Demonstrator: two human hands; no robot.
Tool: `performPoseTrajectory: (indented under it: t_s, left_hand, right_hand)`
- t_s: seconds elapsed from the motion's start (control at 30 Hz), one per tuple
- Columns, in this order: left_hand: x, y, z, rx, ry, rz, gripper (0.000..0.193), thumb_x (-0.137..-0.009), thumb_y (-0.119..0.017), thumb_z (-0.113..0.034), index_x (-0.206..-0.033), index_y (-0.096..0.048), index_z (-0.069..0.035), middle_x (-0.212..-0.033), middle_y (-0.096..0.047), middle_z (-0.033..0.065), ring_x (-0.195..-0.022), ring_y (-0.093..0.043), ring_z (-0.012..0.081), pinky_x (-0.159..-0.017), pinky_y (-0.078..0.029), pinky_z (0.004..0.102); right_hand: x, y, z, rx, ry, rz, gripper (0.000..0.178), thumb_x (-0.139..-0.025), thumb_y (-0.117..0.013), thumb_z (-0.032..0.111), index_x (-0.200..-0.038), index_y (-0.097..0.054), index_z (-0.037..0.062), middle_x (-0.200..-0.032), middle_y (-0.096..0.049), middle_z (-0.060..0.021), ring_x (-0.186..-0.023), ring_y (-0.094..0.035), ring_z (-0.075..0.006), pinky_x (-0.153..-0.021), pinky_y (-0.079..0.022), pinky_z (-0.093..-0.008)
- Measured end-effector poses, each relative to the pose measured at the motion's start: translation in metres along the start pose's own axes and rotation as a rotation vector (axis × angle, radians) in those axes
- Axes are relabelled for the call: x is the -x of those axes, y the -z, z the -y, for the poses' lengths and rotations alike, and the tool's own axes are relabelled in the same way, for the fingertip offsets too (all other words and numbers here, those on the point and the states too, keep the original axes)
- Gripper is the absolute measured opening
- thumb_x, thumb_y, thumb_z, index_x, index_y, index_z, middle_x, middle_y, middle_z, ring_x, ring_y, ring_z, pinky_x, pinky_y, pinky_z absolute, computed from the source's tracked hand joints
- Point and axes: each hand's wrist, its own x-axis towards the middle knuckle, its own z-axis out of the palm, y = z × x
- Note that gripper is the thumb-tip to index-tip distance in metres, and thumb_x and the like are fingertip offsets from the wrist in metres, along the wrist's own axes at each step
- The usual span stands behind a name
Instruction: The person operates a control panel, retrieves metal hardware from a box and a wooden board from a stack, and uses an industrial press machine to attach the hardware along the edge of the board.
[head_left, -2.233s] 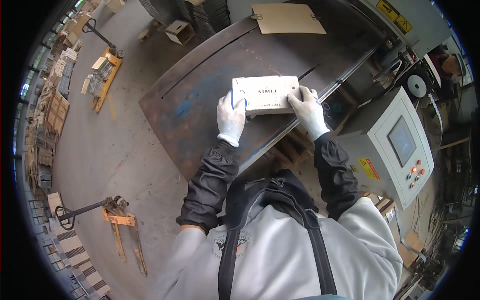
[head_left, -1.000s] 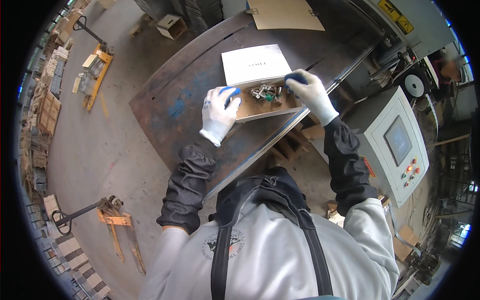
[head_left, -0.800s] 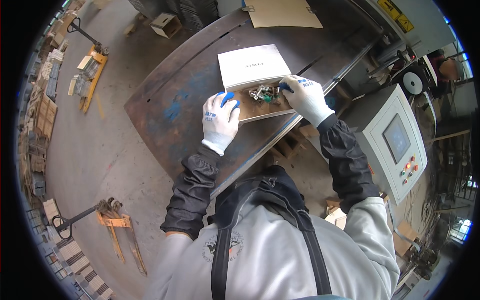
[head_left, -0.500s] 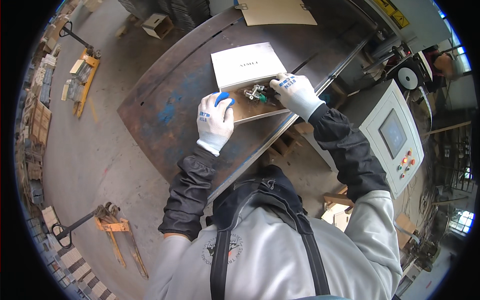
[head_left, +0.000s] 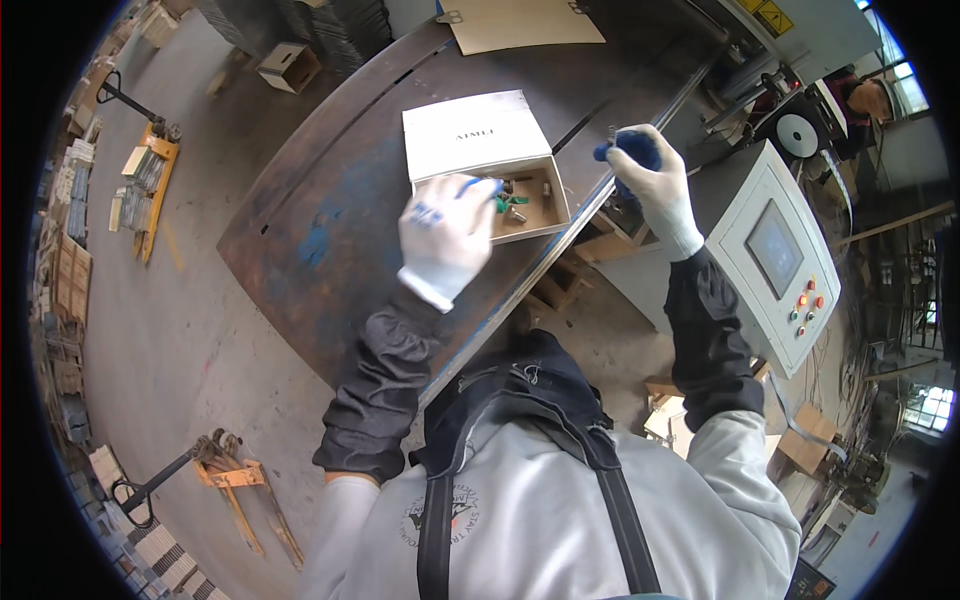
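An open white cardboard box [head_left: 470, 132] with its lid tipped back lies on the dark metal table. Small metal fittings and green pieces [head_left: 515, 205] are scattered on its brown inner floor. My left hand [head_left: 440, 230], in a white glove with blue fingertips, reaches over the box's near left side; motion blurs it, and whether its fingers hold anything is unclear. To the right of the box, above the table's edge, my right hand [head_left: 652, 180] is raised with its gloved fingers closed. A small, thin metal part [head_left: 612, 132] pokes up from between its fingertips.
The worn metal table [head_left: 330, 190] has a slot and a straight near edge. On the right stands a control cabinet [head_left: 780, 255] with a screen and coloured buttons. A cardboard sheet [head_left: 520, 28] lies at the far side. Pallet jacks [head_left: 150, 190] stand on the floor at left.
My right hand has come out of the box and moved right, with a small metal part between its fingers. The left hand has shifted from the box's left edge over its contents.
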Motion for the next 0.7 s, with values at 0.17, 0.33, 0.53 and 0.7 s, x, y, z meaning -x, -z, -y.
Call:
performPoseTrajectory:
  t_s: [0.17,0.33,0.53,0.7]
  left_hand:
    - [-0.043,-0.072,-0.031,-0.227,-0.007,0.636,0.029,-0.096,-0.065,-0.038,-0.107,-0.068,-0.012,-0.097,-0.075,0.012,-0.088,-0.075,0.0319,-0.078,-0.058,0.0466]
    - [-0.04,-0.098,-0.027,-0.332,-0.053,0.687,0.017,-0.093,-0.061,-0.019,-0.099,-0.07,-0.006,-0.094,-0.077,0.0133,-0.087,-0.077,0.0283,-0.076,-0.06,0.0423]
    - [-0.034,-0.093,-0.028,-0.383,0.029,0.679,0.021,-0.092,-0.059,-0.017,-0.107,-0.066,-0.005,-0.097,-0.074,0.0162,-0.087,-0.076,0.032,-0.075,-0.06,0.0427]
    - [-0.05,-0.036,-0.056,0.131,0.117,0.338,0.024,-0.088,-0.066,-0.012,-0.11,-0.072,-0.006,-0.097,-0.073,0.0167,-0.086,-0.073,0.0332,-0.074,-0.059,0.0432]
  right_hand:
    - [0.037,0.009,-0.012,-0.452,-0.069,-0.263,0.027,-0.1,-0.067,0.013,-0.124,-0.066,0.0031,-0.094,-0.071,-0.0044,-0.079,-0.063,-0.0084,-0.065,-0.05,-0.0223]
    - [0.067,0.026,-0.05,-0.609,-0.218,-0.274,0.029,-0.101,-0.065,0.012,-0.128,-0.067,0.001,-0.094,-0.069,-0.0047,-0.078,-0.063,-0.0086,-0.066,-0.051,-0.0223]
    - [0.084,0.021,-0.051,-0.728,-0.24,-0.325,0.032,-0.103,-0.066,0.014,-0.131,-0.065,0.001,-0.096,-0.068,-0.0052,-0.079,-0.064,-0.011,-0.068,-0.054,-0.0257]
    - [0.084,0.007,-0.042,-0.714,-0.276,-0.244,0.029,-0.108,-0.06,0.024,-0.126,-0.066,0.0026,-0.106,-0.07,-0.0077,-0.095,-0.069,-0.015,-0.08,-0.059,-0.0304]
